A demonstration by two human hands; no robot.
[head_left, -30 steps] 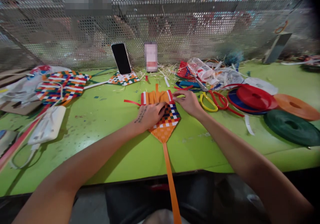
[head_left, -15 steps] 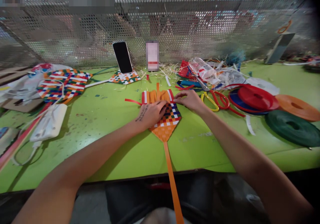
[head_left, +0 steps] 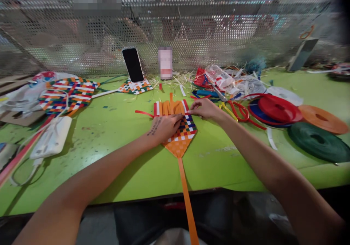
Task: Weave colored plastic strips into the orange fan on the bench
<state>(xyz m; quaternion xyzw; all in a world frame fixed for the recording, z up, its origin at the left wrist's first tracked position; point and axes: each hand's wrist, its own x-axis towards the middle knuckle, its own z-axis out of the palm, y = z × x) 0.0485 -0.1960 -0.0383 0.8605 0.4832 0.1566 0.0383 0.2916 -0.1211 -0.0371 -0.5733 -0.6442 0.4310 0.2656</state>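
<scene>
A woven plastic-strip fan, checkered in several colours with a plain orange point and a long orange tail strip, lies on the green table. Across its left part rests my left hand, palm down, its outstretched fingers pressing the weave. My right hand pinches a thin red strip at the fan's upper right edge. That strip's other end sticks out on the left side. Orange strips stand folded back at the far end. The fingers hide part of the weave.
On the right lie red-handled scissors, a yellow-handled pair and rolls of red, orange and green strip. A plastic bottle and two phones are behind. A finished fan and white power strip are left.
The red strip now lies across the weave beside my left fingertips, with my right hand still pinching at the right edge. Both hands stay nearly in place; the view shifts slightly.
</scene>
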